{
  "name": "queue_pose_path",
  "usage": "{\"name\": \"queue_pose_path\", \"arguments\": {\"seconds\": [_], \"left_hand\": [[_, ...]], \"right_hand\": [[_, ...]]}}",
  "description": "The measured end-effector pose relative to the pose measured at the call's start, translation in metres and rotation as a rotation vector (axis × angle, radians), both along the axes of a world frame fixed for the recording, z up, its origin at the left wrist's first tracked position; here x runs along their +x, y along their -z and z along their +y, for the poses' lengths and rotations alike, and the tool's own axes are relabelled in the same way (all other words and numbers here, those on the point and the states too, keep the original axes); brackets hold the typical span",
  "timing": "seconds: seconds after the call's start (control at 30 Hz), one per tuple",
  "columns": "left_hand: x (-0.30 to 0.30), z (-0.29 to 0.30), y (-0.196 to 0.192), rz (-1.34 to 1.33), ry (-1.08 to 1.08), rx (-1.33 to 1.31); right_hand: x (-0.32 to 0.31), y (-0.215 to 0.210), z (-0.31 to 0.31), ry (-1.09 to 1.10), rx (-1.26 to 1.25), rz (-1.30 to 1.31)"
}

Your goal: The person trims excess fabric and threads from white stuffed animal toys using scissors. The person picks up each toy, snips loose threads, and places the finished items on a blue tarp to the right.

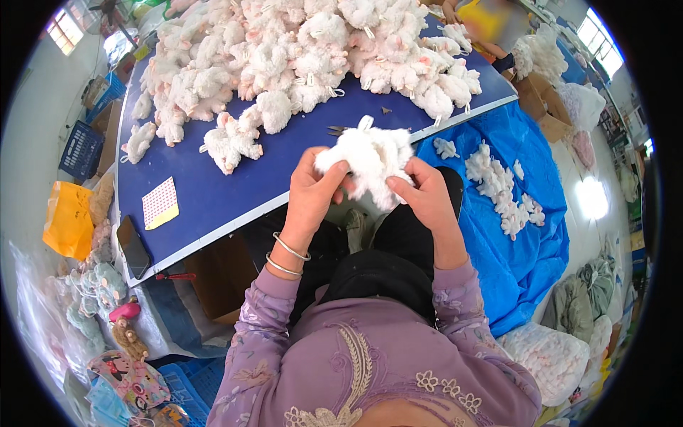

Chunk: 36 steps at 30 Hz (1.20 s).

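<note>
Plush [371, 162], white, in both hands [310, 198] — blue table [208, 191]

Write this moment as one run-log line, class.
left hand: holding white plush piece; right hand: holding same piece; white plush pile: on blue table; plush pieces: on blue sheet

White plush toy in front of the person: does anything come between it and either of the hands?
Nothing visible does. The left hand and right hand both grip the white plush toy directly, bare-fingered. The dark pointed tips show beyond it on the blue table, not between.
</note>
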<state>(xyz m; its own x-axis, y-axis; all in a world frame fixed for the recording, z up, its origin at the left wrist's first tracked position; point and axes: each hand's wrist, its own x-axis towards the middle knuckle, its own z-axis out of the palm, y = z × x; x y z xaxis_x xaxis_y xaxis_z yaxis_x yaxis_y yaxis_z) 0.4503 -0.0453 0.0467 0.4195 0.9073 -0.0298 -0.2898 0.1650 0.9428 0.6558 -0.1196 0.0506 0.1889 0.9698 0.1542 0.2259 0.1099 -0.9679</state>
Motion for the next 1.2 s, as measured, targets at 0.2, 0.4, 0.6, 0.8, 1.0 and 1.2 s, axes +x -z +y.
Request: {"name": "queue_pose_path", "arguments": {"seconds": [0.2, 0.4, 0.6, 0.8, 1.0, 1.2], "left_hand": [[0.031, -0.019, 0.008, -0.12, 0.094, 0.145], [0.03, -0.019, 0.004, -0.382, 0.013, -0.135], [0.038, -0.028, 0.012, -0.361, 0.063, -0.144], [0.036, -0.018, 0.014, -0.25, -0.061, -0.126], [0.035, -0.014, -0.003, -0.235, -0.19, -0.079], [0.044, -0.019, 0.001, 0.114, -0.142, 0.298]], "right_hand": [[-0.034, -0.003, 0.003, 0.11, 0.432, -0.486], [-0.015, -0.012, -0.009, -0.234, 0.283, -0.223], [-0.016, -0.015, 0.011, 0.071, 0.192, 0.266], [-0.014, -0.012, 0.01, 0.179, 0.067, 0.243], [0.0, 0.005, 0.013, -0.046, -0.036, 0.171], [-0.013, -0.016, 0.014, 0.012, 0.087, 0.211]]}}
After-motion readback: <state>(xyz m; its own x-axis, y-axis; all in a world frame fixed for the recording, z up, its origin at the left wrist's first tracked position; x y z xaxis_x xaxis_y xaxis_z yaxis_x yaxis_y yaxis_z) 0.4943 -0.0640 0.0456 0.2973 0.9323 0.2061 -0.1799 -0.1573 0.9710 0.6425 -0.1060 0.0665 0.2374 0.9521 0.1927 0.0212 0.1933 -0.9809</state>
